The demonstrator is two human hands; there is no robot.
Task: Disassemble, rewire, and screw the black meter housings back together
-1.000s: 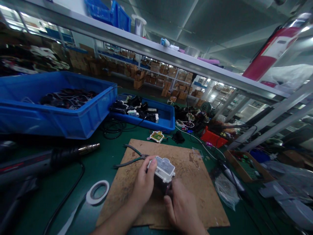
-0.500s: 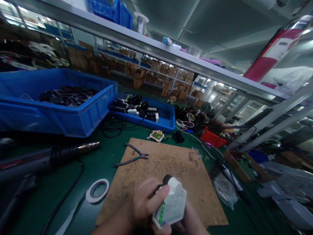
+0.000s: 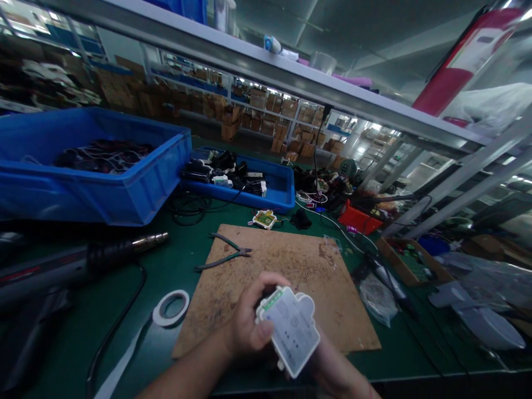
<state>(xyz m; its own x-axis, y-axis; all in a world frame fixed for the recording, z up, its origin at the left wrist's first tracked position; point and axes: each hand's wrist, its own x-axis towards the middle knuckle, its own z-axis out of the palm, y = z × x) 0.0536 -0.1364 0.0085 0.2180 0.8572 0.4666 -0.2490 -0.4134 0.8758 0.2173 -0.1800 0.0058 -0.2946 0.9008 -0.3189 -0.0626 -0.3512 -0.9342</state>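
My left hand [image 3: 249,321] is wrapped round the left edge of a small white plastic device housing [image 3: 293,330], thumb pressed on its face. A strip of green circuit board shows at the housing's top edge. My right hand [image 3: 336,371] sits underneath and to the right of the housing, mostly hidden by it, supporting it from below. Both hands hover over the near edge of a brown fibreboard work mat [image 3: 278,282] on the green bench.
Pliers [image 3: 224,256] lie at the mat's far left corner. A tape roll [image 3: 170,308] and a heat gun [image 3: 70,266] lie left. Two blue bins [image 3: 124,194] [image 3: 274,194] hold cables and parts. A small circuit board [image 3: 265,219], red tray [image 3: 359,223] and plastic bags [image 3: 376,302] lie beyond and right.
The white housing was lifted off the mat, brought toward me and turned over so its flat face now points up; both hands moved with it to the near edge.
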